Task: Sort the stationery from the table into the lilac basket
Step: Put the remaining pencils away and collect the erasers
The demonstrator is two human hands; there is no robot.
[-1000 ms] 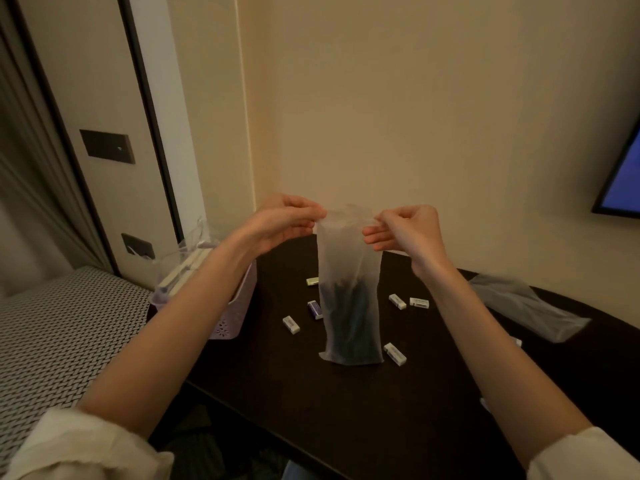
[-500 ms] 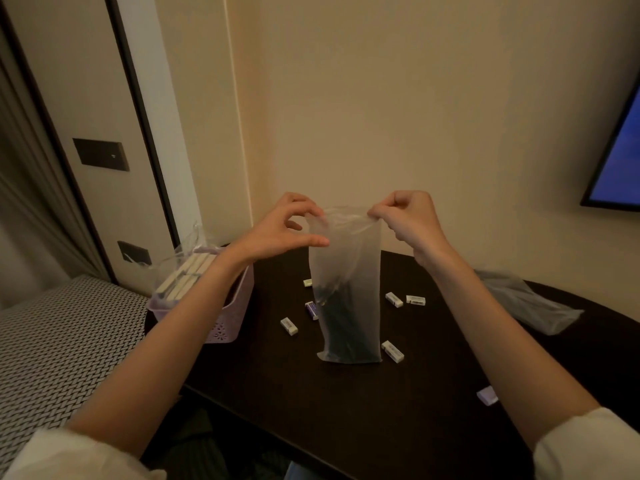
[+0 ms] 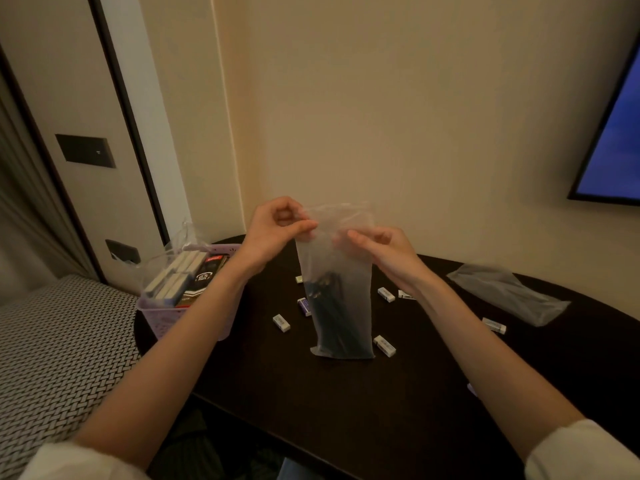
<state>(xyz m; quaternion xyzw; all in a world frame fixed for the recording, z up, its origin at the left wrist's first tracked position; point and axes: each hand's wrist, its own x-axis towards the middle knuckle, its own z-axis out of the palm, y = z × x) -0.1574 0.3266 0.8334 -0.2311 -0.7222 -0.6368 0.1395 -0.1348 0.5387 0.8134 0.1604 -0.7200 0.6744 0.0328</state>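
Observation:
A frosted plastic bag (image 3: 341, 306) with dark pens inside stands upright on the dark table (image 3: 398, 403). My left hand (image 3: 277, 230) pinches the bag's top left edge. My right hand (image 3: 377, 249) is lower, its fingers pressed on the bag's upper right part. Several small white erasers lie around the bag, such as one eraser (image 3: 281, 322) to its left and another eraser (image 3: 384, 345) at its right foot. The lilac basket (image 3: 162, 313) stands at the table's left end and holds boxes and a clear bag.
A second frosted bag (image 3: 509, 294) lies flat at the table's right. A patterned seat (image 3: 52, 358) adjoins the table on the left. A screen (image 3: 613, 150) hangs on the right wall. A cream wall rises just behind the table.
My right hand has dropped from the bag's top right corner to lower on its upper side. My left hand still pinches the top edge. The bag stays upright.

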